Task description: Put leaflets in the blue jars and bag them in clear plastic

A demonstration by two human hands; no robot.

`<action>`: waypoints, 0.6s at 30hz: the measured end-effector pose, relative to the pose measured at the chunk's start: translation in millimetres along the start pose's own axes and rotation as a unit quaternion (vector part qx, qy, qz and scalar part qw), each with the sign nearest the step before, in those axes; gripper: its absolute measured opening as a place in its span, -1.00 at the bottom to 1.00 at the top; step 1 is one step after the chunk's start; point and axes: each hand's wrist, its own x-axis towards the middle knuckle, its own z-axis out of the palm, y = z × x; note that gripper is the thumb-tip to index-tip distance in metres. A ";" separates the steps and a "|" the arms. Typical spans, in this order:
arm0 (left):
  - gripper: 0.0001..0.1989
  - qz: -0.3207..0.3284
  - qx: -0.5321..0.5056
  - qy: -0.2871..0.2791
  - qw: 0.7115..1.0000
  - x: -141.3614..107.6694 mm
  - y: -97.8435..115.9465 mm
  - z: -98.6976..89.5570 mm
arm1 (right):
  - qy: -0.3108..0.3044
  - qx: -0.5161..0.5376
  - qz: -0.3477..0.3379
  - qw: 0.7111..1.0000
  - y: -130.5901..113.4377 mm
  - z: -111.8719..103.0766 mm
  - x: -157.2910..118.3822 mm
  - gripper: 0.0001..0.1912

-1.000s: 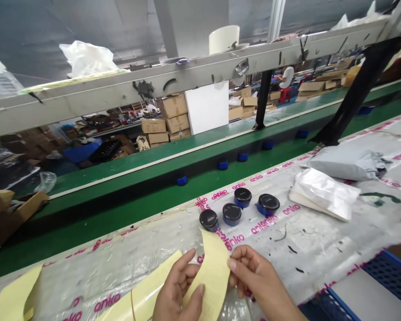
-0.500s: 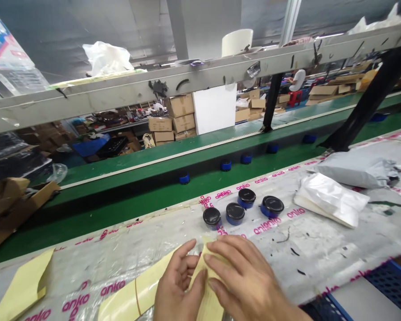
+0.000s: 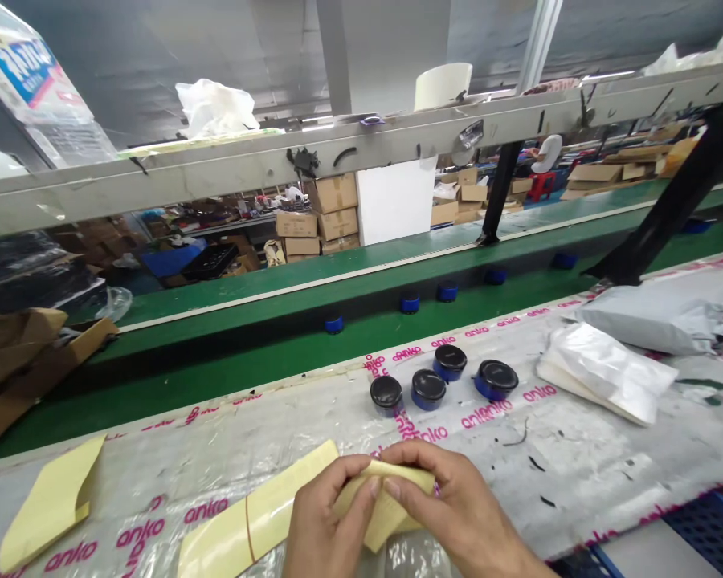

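Left hand [image 3: 331, 518] and right hand [image 3: 451, 502]: both grips closed on folded yellow paper [image 3: 391, 514]; four black-lidded blue jars [image 3: 429, 389] beyond, on plastic-covered counter [image 3: 578, 457].

1. A green conveyor belt [image 3: 217, 377] runs across the view.
2. Small blue round pieces [image 3: 409, 303] sit spaced in a row on the belt.
3. On the near side of the belt, four black-lidded blue jars [image 3: 428, 389] stand close together on plastic sheeting [image 3: 578, 449] printed "anko".
4. Right of them, also nearer than the belt, lie a grey mailer bag [image 3: 647, 319] and a silver pouch [image 3: 606, 373].
5. Beyond the belt, cardboard cartons [image 3: 331, 213] stand stacked.
6. Torn cardboard [image 3: 12, 361] hangs over the belt's left end.
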 end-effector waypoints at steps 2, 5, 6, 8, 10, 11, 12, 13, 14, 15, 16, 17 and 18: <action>-0.69 -0.009 0.001 -0.002 1.000 0.0 -1.5 0.7 | 0.011 -0.026 -0.020 0.999 -1.8 -0.4 1.4 -0.86; -0.72 0.000 0.024 0.014 1.000 -0.7 -1.9 1.8 | 0.018 -0.061 -0.045 0.997 -3.3 -2.5 2.6 -0.86; -0.73 0.003 0.029 0.015 0.999 -0.9 -1.4 2.0 | 0.015 -0.066 -0.050 0.996 -3.6 -3.3 2.8 -0.86; -0.73 0.003 0.036 0.012 0.999 -1.3 -0.2 2.3 | 0.013 -0.080 -0.071 0.994 -3.9 -4.9 2.7 -0.85; -0.74 -0.002 0.045 0.007 0.999 -1.5 1.1 2.6 | 0.014 -0.105 -0.103 0.989 -3.6 -6.1 2.4 -0.87; -0.75 -0.004 0.051 0.005 0.999 -1.5 1.7 2.8 | 0.017 -0.120 -0.120 0.985 -3.1 -6.5 2.3 -0.89; -0.75 -0.005 0.058 0.006 0.998 -1.4 2.0 3.1 | 0.020 -0.134 -0.134 0.982 -2.5 -6.8 2.4 -0.89; -0.76 -0.005 0.063 0.007 0.998 -1.3 2.2 3.3 | 0.023 -0.146 -0.146 0.978 -1.7 -6.9 2.5 -0.90; -0.77 -0.004 0.067 0.008 0.998 -1.1 2.2 3.7 | 0.026 -0.154 -0.155 0.975 -0.7 -7.0 2.8 -0.90; -0.77 -0.003 0.071 0.008 0.997 -0.9 2.1 4.1 | 0.030 -0.159 -0.161 0.974 0.3 -7.0 3.1 -0.89; -0.78 0.000 0.074 0.010 0.997 -0.7 1.8 4.4 | 0.031 -0.163 -0.164 0.972 1.3 -7.0 3.4 -0.89; -0.79 0.004 0.078 0.011 0.997 -0.5 1.5 4.8 | 0.034 -0.165 -0.166 0.972 2.2 -7.0 3.6 -0.89; -0.79 0.008 0.082 0.014 0.996 -0.3 1.1 5.2 | 0.034 -0.166 -0.169 0.971 2.9 -7.0 3.7 -0.89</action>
